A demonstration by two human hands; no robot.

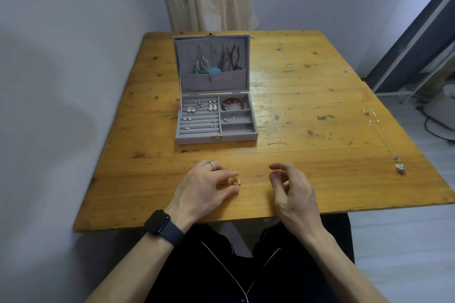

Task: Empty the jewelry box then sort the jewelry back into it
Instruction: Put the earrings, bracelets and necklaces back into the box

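Both hands hang low over the near edge of the table (320,167), close to each other. My left hand (204,186) is spread a little, and its thumb and first finger sit on either side of a tiny silver piece (235,181) that lies on the wood. I think it is a pair of small earrings, but it is too little and blurry to be sure. I cannot tell if the fingers are touching it yet. My right hand (293,187) is just beside it, with its fingers loosely curled. I cannot tell if something small is tucked inside them.

So the tiny piece is right at my left fingertips, and the left hand is the nearer one. The jewelry box (216,139) sits straight ahead of the hands, more in front of the left one. It is open, its lid stands up at the back, and its long side runs from left to right. Rings and earrings fill the rows on its left part. To put the piece away, the left hand would likely pinch it and go forward.

One necklace (380,128) lies far off to the right of my right hand. It runs in a long thin line away from me, with the pendant end nearer.

Things hang in the lid pocket, but they are tangled and hard to make out.
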